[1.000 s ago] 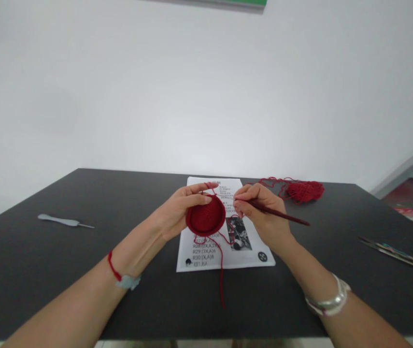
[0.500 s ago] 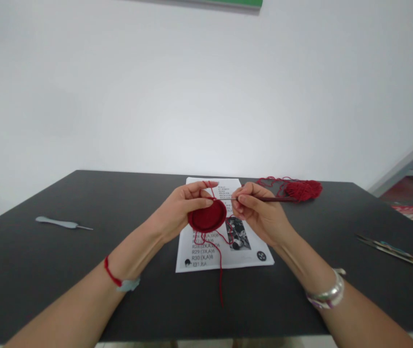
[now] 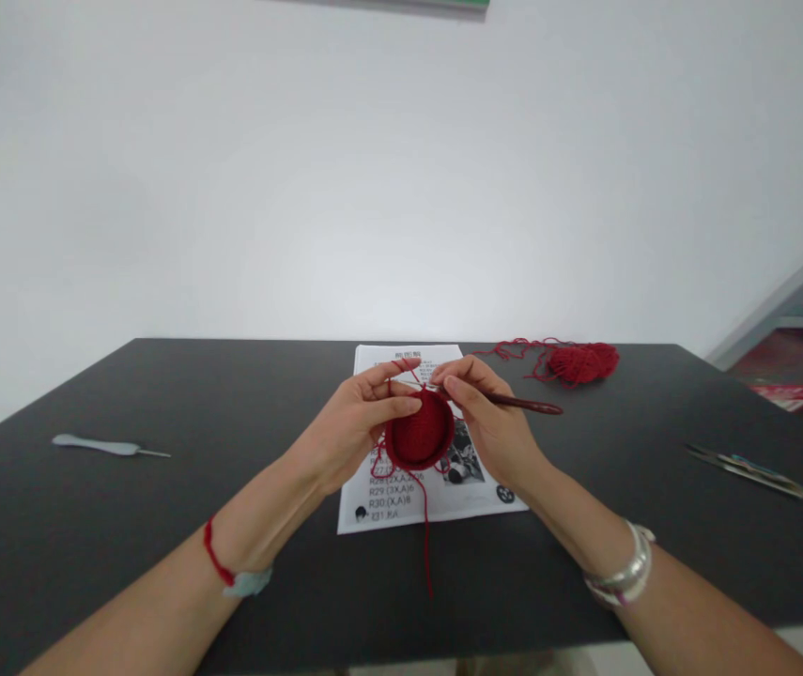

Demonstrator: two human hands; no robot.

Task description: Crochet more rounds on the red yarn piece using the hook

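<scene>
A round, cup-like red crochet piece hangs from my left hand, pinched at its upper left edge under the thumb. Red yarn loops over the raised left index finger, and a loose tail hangs below the piece. My right hand is closed on a crochet hook with a dark reddish-brown handle. Its thin metal shaft reaches left to the top edge of the piece, where the fingers partly hide it. Beneath both hands lies a printed sheet with text and a dark picture.
On the black table, a grey-handled crochet hook lies at the left. A heap of red yarn rests at the back right, its strand trailing leftward. Thin metal scissors or tweezers lie at the right. A white wall stands behind.
The red piece has shifted right, closer to my right hand. My right hand has moved slightly left, and the hook's handle end now tilts downward. The view has shifted slightly.
</scene>
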